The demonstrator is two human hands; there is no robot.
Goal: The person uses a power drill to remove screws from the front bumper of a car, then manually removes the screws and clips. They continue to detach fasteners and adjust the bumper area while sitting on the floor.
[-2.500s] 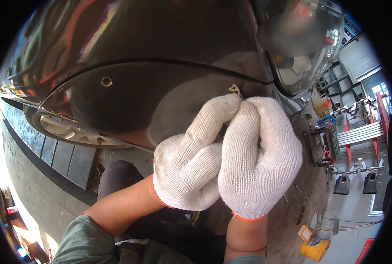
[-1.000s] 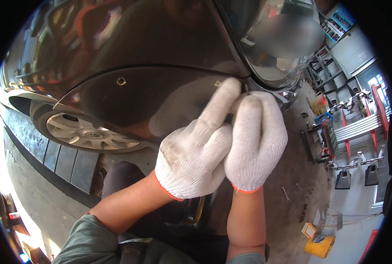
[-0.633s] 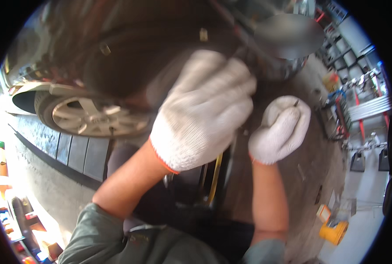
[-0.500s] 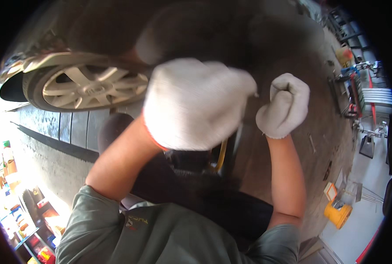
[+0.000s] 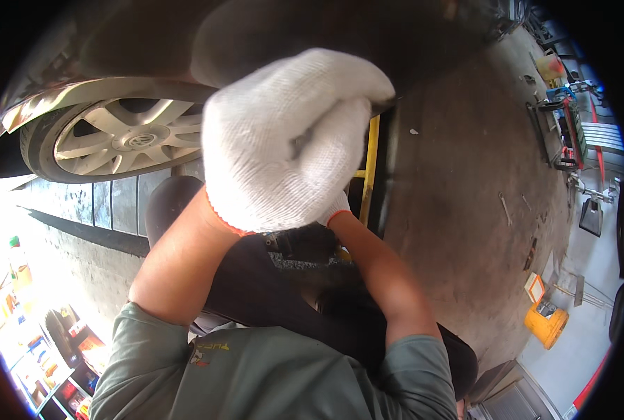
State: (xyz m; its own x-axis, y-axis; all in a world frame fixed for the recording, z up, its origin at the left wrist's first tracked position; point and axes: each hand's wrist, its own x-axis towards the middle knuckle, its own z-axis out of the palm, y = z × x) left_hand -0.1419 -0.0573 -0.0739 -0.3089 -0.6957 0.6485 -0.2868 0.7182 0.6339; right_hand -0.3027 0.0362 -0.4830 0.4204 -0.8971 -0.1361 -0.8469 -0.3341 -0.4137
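Note:
My left hand (image 5: 277, 147), in a white knitted glove with an orange cuff edge, is raised close in front of me. Its fingers are curled over toward the thumb; whatever they hold, if anything, is hidden. Behind it the dark car body (image 5: 123, 52) fills the top of the view. My right hand (image 5: 335, 208), gloved the same way, reaches in lower down, and only its cuff part shows past the left glove; its fingers are hidden. Beside it run the yellow bars (image 5: 370, 157) of a frame. A dark object (image 5: 301, 248) lies below both hands, partly covered.
A silver-spoked car wheel (image 5: 140, 142) is at the left. Two spanners, one at the front (image 5: 505, 208), lie on the brown floor. At the right are a yellow bucket (image 5: 546, 325) and a dark dustpan (image 5: 591, 217). Shelves of colourful goods (image 5: 39, 360) stand lower left.
My right hand has come down and left, from raised with curled fingers to behind my left hand. My left hand has moved slightly up and left. The view has shifted a little.

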